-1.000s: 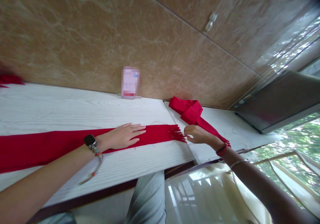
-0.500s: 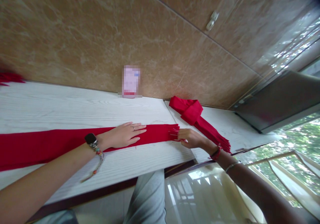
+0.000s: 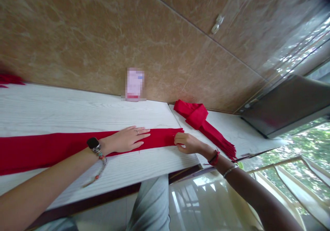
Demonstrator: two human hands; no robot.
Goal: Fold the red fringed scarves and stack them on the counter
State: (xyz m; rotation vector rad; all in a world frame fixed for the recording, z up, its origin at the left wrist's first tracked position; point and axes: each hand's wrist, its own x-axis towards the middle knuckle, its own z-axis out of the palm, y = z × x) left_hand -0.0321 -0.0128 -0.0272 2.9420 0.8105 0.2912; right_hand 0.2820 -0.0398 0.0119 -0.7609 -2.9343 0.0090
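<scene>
A long red scarf (image 3: 161, 137) lies flat across the white wood-grain table, its fringed end towards the right. My left hand (image 3: 129, 139) rests palm down on the scarf, fingers stretched out and slightly apart, with a ring on one finger and a dark watch at the wrist. At the fringed end, my right hand (image 3: 187, 142) is closed, fingers curled over the fringe and pinching it. The fingertips and the strands under them are mostly hidden. Behind the right hand lies a second red scarf (image 3: 197, 116), folded over itself, with its fringe towards the lower right.
A marbled brown wall (image 3: 85, 42) borders the back of the white table (image 3: 77, 107). A blurred pinkish packet (image 3: 134, 85) stands against it. More red fringed cloth (image 3: 11, 79) shows at the far left. At right are a dark panel (image 3: 278, 103) and a window with foliage outside.
My right hand has shifted left along the fringe, closer to the scarf's woven edge, and now covers more of the strands. My left hand stays in place on the scarf.
</scene>
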